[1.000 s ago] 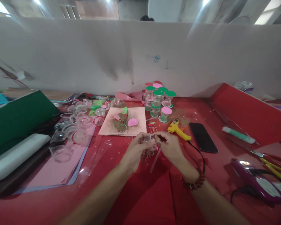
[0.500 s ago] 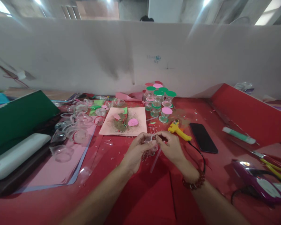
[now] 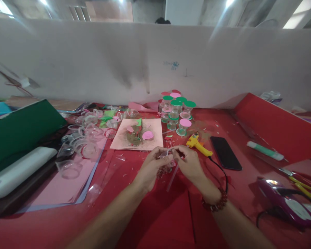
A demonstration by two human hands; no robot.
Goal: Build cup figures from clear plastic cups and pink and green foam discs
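My left hand [image 3: 157, 164] is closed around a small clear plastic cup [image 3: 168, 162], with its thumb lying across the near side. Close against it, my right hand [image 3: 186, 160] pinches with thumb and fingertips at the cup's rim. A narrow translucent strip [image 3: 172, 180] slants down from under the right hand; its upper end is hidden by the fingers. Beyond the hands lies a pale pink sheet [image 3: 155, 140] with brown grains and a pink paper disc [image 3: 148, 135] on it. A yellow glue gun [image 3: 199, 145] rests just past the right hand.
Stacked cups with green and pink discs [image 3: 176, 107] stand at the back. Loose clear cups [image 3: 88, 148] crowd the left, near a white-and-black device [image 3: 20, 173]. To the right are a phone [image 3: 225, 153], a green-and-white tube [image 3: 265, 150], scissors [image 3: 300, 183] and a purple device [image 3: 280, 200].
Both hands stay at the cup in nearly the same pose. The whole view has shifted very slightly; nothing else has visibly moved.
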